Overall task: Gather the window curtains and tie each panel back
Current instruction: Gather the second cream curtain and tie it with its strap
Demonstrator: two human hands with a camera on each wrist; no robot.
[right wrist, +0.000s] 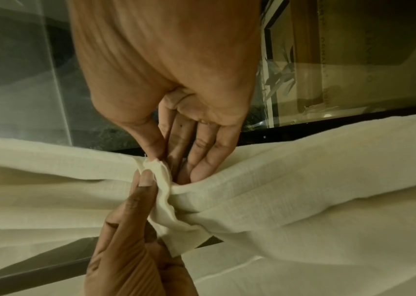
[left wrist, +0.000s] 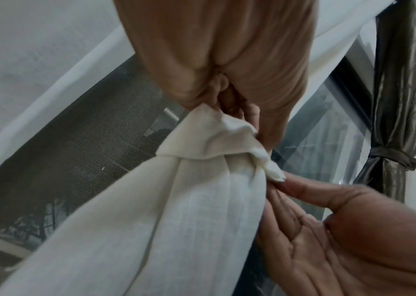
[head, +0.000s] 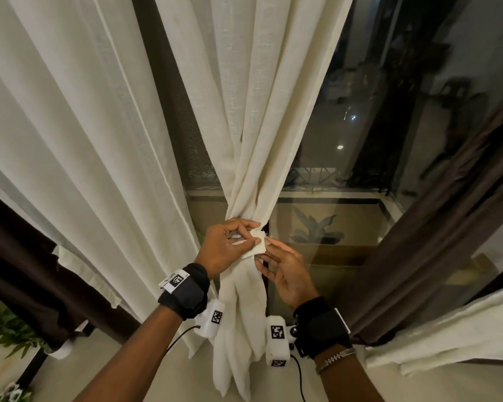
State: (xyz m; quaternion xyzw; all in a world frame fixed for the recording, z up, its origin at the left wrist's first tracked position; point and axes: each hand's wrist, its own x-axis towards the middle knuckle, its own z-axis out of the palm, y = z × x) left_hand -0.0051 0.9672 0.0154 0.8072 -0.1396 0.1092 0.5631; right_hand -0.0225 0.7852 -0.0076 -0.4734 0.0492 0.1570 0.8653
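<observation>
A cream sheer curtain panel (head: 244, 140) is bunched at the middle of the window, and a matching cloth tie (head: 257, 245) is wrapped round the bunch. My left hand (head: 254, 235) pinches the loose end of the tie between thumb and fingers. My right hand (head: 266, 250) is just to its right, fingers straight, with the tips touching the tie end and the bunch. In the left wrist view the tie (left wrist: 202, 144) crosses the gathered curtain (left wrist: 189, 220), and a right hand fingertip (left wrist: 285, 186) meets its corner. In the right wrist view, my right hand's fingers (right wrist: 202, 156) slip behind the tie (right wrist: 166, 210).
A second cream panel (head: 84, 140) hangs loose on the left. Dark brown drapes flank the window at the left (head: 18, 271) and right (head: 433, 242); the right one is tied (left wrist: 391, 156). The window glass (head: 360, 140) is behind the bunch. A green plant (head: 9, 329) stands at lower left.
</observation>
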